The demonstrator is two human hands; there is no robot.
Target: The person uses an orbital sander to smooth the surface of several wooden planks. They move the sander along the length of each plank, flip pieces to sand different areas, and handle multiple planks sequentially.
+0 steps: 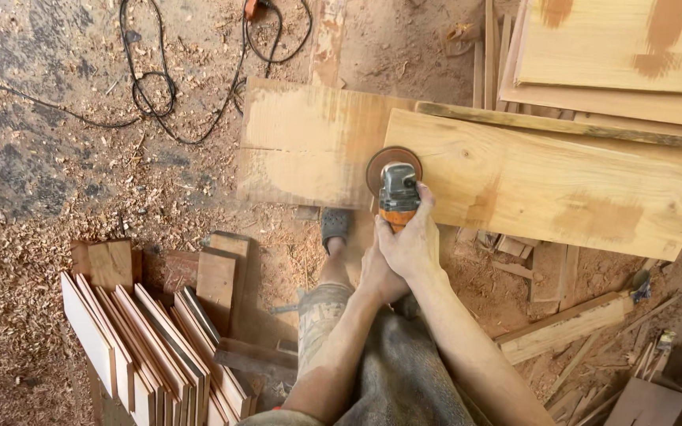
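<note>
Both hands wrapped tight on orange angle grinder (399, 196): right hand (414, 241) on top, left hand (379, 274) beneath. I see disc (378, 162) just ahead of grip, at left end of pale plank (546, 185). Reddish patches on plank unsanded, I judge; most surface left. Black cables (159, 87) far left; board stack (151, 347) near-left; offcuts right; sawdust floor (33, 237).

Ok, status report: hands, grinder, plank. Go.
Right hand and left hand both gripping grinder. Disc on the left end of plank. Plank face bare; cable lies far left.
</note>
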